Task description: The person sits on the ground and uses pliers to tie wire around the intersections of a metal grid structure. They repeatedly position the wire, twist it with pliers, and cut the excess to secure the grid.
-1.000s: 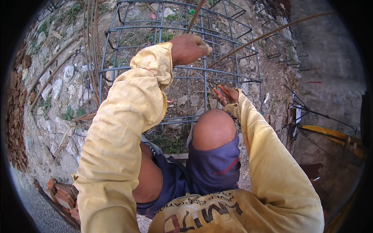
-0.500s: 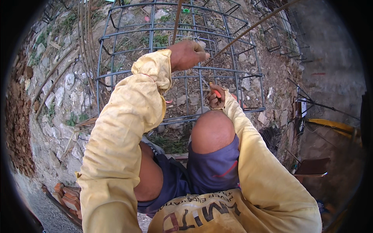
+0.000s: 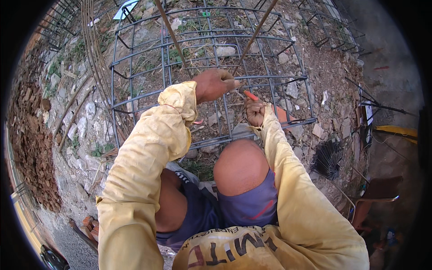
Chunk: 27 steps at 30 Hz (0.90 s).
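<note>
A cage of bluish-grey steel reinforcing bars (image 3: 189, 95) lies in front of my knees. My left hand (image 3: 216, 85) is over one of its cross bars, thumb and fingers pinched together near a crossing. What the pinch holds, if anything, is hidden. Close by on the right, my right hand (image 3: 255, 112) is closed round a hand tool with an orange handle (image 3: 250, 95). The tool's dark front end points up and left, close to my left fingertips. Its exact kind is too small to make out.
Two brown rods (image 3: 171, 33) rise slantwise from the cage beyond my hands. Long thin bars (image 3: 92, 58) lie to the left on stony ground. A bundle of black wire (image 3: 327, 159) and a brown chair (image 3: 378, 189) are at the right. Bricks (image 3: 91, 227) lie at the lower left.
My right hand has turned and brought the orange-handled tool up close to my left fingertips. The left hand remains pinched by the cross bar. The whole view has shifted a little.
</note>
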Tool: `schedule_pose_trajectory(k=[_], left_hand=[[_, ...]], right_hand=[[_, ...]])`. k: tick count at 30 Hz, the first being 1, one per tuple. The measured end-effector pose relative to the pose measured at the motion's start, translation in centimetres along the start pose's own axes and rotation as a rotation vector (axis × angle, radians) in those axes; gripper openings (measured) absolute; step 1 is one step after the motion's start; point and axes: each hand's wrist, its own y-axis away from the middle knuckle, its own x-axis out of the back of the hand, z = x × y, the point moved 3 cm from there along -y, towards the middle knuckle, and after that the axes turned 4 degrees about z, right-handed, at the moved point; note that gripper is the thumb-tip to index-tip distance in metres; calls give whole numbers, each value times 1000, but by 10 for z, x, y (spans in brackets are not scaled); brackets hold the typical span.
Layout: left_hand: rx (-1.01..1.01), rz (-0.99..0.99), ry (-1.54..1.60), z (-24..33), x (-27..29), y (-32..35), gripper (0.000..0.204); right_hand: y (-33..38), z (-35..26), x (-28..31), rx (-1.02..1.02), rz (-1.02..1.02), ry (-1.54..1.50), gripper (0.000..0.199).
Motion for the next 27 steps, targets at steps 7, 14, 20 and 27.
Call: schedule_pose_trajectory(k=[7,14,20,27], left_hand=[[66,102,63,-4,-39,-29,49],[-10,74,-159,-15,-56,-47,47],[-185,18,-319,20,-99,-41,73],[-191,88,-210,36,-146,-52,39]], right_hand=[[43,34,-14,75,227,572,5],[145,63,-66,218,441,1004,23],[213,51,-71,242,382,1298,27],[250,50,-67,344,317,1578,31]])
